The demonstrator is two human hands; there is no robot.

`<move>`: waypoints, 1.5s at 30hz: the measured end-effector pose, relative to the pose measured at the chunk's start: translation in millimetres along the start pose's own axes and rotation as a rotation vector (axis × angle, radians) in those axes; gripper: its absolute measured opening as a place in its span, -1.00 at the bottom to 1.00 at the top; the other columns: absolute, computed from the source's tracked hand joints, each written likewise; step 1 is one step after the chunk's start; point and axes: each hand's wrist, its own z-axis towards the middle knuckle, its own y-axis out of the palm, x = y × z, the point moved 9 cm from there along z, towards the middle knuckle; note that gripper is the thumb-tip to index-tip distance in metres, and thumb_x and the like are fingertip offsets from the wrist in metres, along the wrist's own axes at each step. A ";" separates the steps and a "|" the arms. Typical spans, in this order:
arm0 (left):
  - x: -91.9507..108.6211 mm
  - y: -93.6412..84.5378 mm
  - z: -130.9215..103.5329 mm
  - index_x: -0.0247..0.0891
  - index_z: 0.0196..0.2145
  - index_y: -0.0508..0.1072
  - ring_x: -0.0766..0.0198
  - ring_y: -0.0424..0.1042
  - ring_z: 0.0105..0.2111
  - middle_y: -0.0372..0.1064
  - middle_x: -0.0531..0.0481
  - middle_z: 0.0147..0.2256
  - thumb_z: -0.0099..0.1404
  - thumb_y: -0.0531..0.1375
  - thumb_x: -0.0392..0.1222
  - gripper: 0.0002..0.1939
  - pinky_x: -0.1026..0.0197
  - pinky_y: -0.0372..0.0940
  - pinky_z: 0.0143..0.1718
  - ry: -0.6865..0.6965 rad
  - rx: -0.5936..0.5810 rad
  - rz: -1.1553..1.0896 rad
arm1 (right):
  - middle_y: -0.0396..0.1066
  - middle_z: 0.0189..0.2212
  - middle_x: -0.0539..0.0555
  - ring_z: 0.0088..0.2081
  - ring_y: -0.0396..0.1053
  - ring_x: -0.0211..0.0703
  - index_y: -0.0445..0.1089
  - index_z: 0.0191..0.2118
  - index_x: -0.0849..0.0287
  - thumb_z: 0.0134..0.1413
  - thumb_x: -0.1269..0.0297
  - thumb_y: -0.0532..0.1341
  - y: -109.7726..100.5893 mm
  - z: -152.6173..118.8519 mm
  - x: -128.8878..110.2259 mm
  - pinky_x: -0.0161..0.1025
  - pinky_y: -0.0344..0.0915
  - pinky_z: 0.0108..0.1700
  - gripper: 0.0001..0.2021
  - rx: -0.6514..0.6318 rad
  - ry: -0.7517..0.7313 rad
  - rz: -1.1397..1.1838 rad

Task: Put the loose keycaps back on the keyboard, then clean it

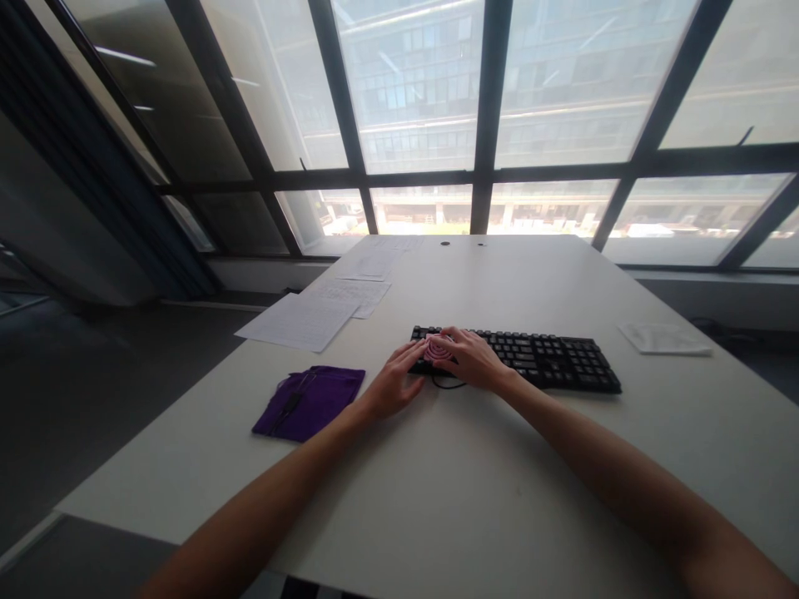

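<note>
A small pink object with ring-like ridges point(439, 349) lies on the left end of a black keyboard point(553, 359). My right hand point(469, 358) is over its right side, thumb and fingers curved round it. Beside its left edge rests my left hand point(393, 383), its fingers stretched toward it and its thumb apart; the fingertips touch or nearly touch the pink object. A short black cable point(450, 386) curves out below the keyboard, between the hands. To the left of my left hand lies a purple pouch point(312, 403) with a dark cord on it.
Printed sheets point(300, 322) lie along the left edge of the white table point(487, 499). A flat, whitish packet point(665, 339) is right of the keyboard. Two small dark discs or holes show at the table's far end, before large windows. A dark curtain hangs at the left.
</note>
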 end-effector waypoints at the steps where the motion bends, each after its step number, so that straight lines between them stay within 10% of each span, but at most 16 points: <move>1: 0.7 0.6 -0.2 -0.16 0.40 0.10 0.01 0.03 0.38 0.11 -0.11 0.36 0.32 0.19 -0.31 -0.27 -0.14 0.05 0.39 0.005 -0.004 -0.003 | 0.34 0.14 0.17 0.06 0.37 0.00 0.28 0.29 -0.06 0.30 -0.01 0.21 -0.1 -0.5 -0.7 -0.11 0.26 0.10 -0.49 -0.004 0.001 0.004; 14: -14.8 7.0 -2.0 -0.22 0.28 0.30 0.01 0.20 0.30 0.32 -0.17 0.23 0.33 0.18 -0.28 -0.44 -0.18 0.17 0.33 -0.050 0.001 0.043 | 0.41 0.07 0.22 0.06 0.31 0.07 0.36 0.22 0.08 0.35 -0.02 0.11 -13.3 -1.1 31.2 -0.07 0.21 0.10 -0.54 0.071 0.239 -0.119; 21: -16.3 3.9 -2.1 -0.22 0.24 0.37 0.01 0.26 0.27 0.34 -0.19 0.21 0.32 0.18 -0.29 -0.48 -0.19 0.19 0.31 -0.064 0.022 0.024 | 0.39 0.13 0.15 0.09 0.30 0.01 0.34 0.23 0.01 0.31 0.01 0.19 -3.1 0.8 14.3 -0.11 0.22 0.12 -0.55 0.030 0.079 -0.008; 28: -16.2 5.4 -1.5 -0.22 0.21 0.39 0.03 0.25 0.27 0.34 -0.18 0.21 0.32 0.18 -0.29 -0.50 -0.18 0.19 0.31 -0.062 0.007 0.029 | 0.40 0.11 0.24 0.08 0.28 0.11 0.37 0.21 0.10 0.35 0.00 0.11 -13.7 -2.7 41.0 -0.04 0.19 0.12 -0.55 0.110 0.306 -0.129; 37: -15.0 4.8 -0.8 -0.25 0.18 0.42 0.03 0.25 0.27 0.33 -0.19 0.21 0.33 0.17 -0.28 -0.54 -0.15 0.18 0.32 -0.077 -0.001 0.024 | 0.34 0.22 0.13 0.08 0.30 0.04 0.38 0.20 0.03 0.32 0.01 0.18 -2.6 5.3 14.4 -0.08 0.21 0.12 -0.58 0.069 0.094 -0.024; 45: -16.9 4.8 -1.0 -0.23 0.16 0.43 0.02 0.25 0.27 0.34 -0.18 0.21 0.33 0.18 -0.28 -0.55 -0.16 0.17 0.33 -0.078 0.005 0.024 | 0.36 0.20 0.21 0.10 0.29 0.12 0.39 0.19 0.10 0.34 0.00 0.15 -6.1 4.1 32.3 -0.04 0.18 0.13 -0.57 0.105 0.252 -0.101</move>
